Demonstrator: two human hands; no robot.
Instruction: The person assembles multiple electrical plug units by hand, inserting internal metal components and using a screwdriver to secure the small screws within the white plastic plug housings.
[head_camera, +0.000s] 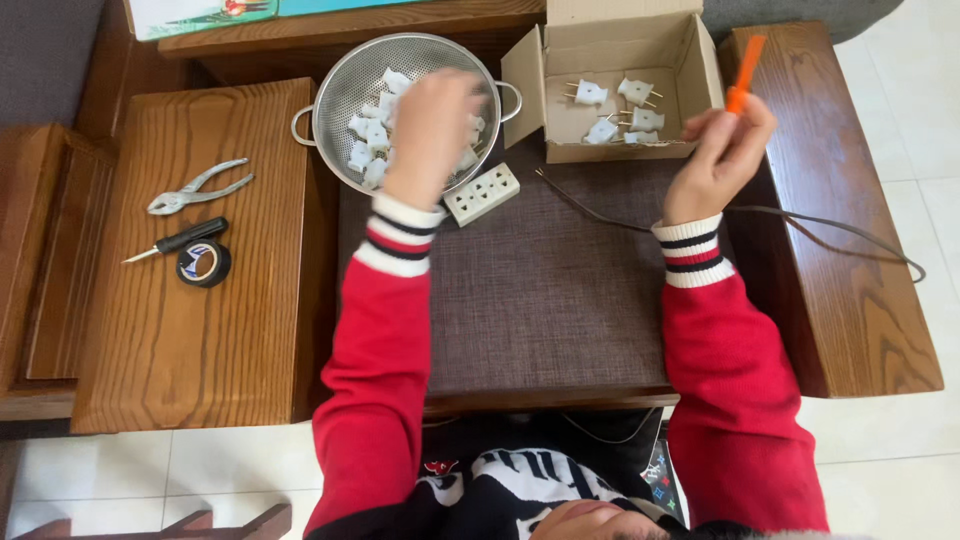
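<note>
Here we see both hands raised over the far side of the table (560, 300), which carries a dark woven mat. The left hand (432, 125) is down in the metal colander (340, 85), among the white plugs (368, 135) heaped there; it is blurred, so we cannot tell whether its fingers are closed on a plug or merely resting over them. The right hand (722, 150) is closed around an orange screwdriver (745, 68), whose orange end stands up above the knuckles, just beside the right wall of the open cardboard box (615, 35). Inside that box lie several more white plugs with brass prongs (620, 110), spread on its floor. Between the colander and the box, just below the left wrist, a white socket block (482, 194) lies tilted on the mat. A thin brown cable (800, 225) runs from near the box front, passes behind the right wrist and trails off over the wooden armrest on the right. On the wooden surface to the left, well apart from both hands, lie a pair of grey pliers (198, 187), a small black-handled screwdriver (178, 240) and a roll of black tape (204, 264), the last two touching. Both sleeves are red with striped cuffs.
</note>
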